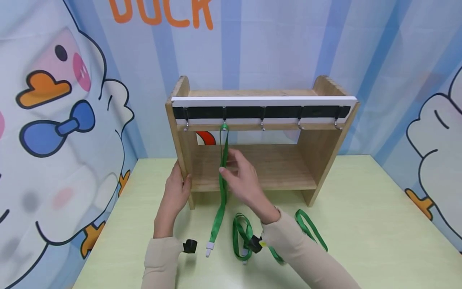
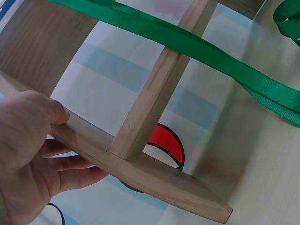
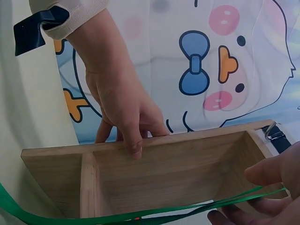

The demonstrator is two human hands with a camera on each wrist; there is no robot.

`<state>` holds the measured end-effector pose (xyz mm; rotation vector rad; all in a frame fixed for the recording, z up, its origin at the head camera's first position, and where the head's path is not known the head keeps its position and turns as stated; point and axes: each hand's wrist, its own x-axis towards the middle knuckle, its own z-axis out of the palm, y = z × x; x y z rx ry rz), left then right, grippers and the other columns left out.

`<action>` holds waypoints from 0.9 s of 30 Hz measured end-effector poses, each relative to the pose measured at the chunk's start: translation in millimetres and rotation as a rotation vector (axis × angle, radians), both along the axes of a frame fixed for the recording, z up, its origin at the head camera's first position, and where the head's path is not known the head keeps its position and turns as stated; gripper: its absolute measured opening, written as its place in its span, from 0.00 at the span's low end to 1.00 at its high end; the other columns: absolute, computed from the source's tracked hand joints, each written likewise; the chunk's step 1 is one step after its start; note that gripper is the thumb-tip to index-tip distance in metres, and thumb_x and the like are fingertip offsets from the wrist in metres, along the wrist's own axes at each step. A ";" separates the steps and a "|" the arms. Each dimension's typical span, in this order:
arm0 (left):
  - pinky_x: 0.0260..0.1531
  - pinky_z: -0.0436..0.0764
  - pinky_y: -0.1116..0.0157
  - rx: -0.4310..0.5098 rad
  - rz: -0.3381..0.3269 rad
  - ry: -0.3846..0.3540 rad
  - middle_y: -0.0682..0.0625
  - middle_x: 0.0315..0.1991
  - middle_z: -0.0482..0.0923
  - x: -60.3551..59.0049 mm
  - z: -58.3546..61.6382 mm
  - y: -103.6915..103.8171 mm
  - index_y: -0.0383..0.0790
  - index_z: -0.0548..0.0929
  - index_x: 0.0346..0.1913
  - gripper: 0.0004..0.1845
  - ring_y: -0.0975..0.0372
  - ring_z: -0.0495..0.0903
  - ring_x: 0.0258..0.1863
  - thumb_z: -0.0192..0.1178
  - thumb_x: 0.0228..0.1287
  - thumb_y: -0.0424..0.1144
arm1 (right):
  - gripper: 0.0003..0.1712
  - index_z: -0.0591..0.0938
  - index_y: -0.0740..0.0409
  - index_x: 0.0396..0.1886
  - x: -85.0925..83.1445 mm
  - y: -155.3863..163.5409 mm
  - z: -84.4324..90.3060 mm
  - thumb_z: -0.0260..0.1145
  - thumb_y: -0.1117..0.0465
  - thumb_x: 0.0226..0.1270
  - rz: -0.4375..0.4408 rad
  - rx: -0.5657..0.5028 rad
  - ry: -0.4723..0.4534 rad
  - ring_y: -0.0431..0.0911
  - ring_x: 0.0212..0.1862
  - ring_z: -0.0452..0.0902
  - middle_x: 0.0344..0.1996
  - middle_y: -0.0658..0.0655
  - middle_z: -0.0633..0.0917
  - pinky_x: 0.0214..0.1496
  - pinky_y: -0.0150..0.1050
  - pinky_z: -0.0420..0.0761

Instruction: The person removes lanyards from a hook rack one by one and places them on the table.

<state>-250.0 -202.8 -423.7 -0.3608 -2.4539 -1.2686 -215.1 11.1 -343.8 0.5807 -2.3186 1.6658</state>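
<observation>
Here, at the centre of the head view, a wooden rack (image 1: 260, 160) stands on a pale green table (image 1: 361, 224), with a black-and-white strip of metal hooks (image 1: 262, 125) across its top front. The left hand (image 1: 177, 188) grips the rack's left side panel, thumb on the front edge and fingers wrapped behind it, as the left wrist view (image 2: 28, 154) shows plainly; the hold looks meant to steady the rack so it does not slide or tip. A green lanyard (image 1: 223, 176) hangs from the second hook from the left, and its loop runs down in front of the shelf to the table, where its white clip end (image 1: 208, 248) rests. The right hand (image 1: 242, 176) is at that strap, just left of centre, with its fingers partly curled around the band; in the right wrist view the fingertips (image 3: 262, 174) at the lower right edge pinch the strap, which keeps it taut and straight under the hook. Two more green lanyards lie coiled on the table in the lower middle of the frame, one (image 1: 241, 237) beside the right forearm and another (image 1: 310, 229) to its right, within easy reach.
</observation>
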 end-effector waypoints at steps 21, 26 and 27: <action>0.51 0.81 0.39 0.000 0.006 0.023 0.25 0.67 0.63 1.6 0.1 -0.7 0.27 0.50 0.78 0.33 0.35 0.70 0.64 0.50 0.77 0.31 | 0.06 0.84 0.65 0.45 -2.0 -12.4 22.4 0.67 0.69 0.70 0.054 -0.039 0.062 0.48 0.39 0.84 0.37 0.58 0.89 0.46 0.45 0.85; 0.51 0.81 0.39 0.003 -0.002 0.033 0.25 0.67 0.63 0.9 0.0 -0.9 0.27 0.50 0.78 0.33 0.35 0.70 0.64 0.50 0.77 0.30 | 0.06 0.85 0.67 0.43 -1.6 -12.7 28.4 0.67 0.71 0.69 0.040 -0.056 0.076 0.48 0.37 0.85 0.35 0.59 0.89 0.43 0.42 0.86; 0.50 0.82 0.39 0.006 -0.005 0.032 0.25 0.67 0.63 0.8 0.0 -1.0 0.27 0.49 0.78 0.33 0.35 0.70 0.64 0.50 0.77 0.30 | 0.05 0.85 0.67 0.43 -1.4 -12.4 29.3 0.67 0.71 0.69 0.040 -0.057 0.076 0.49 0.37 0.85 0.35 0.60 0.89 0.43 0.42 0.86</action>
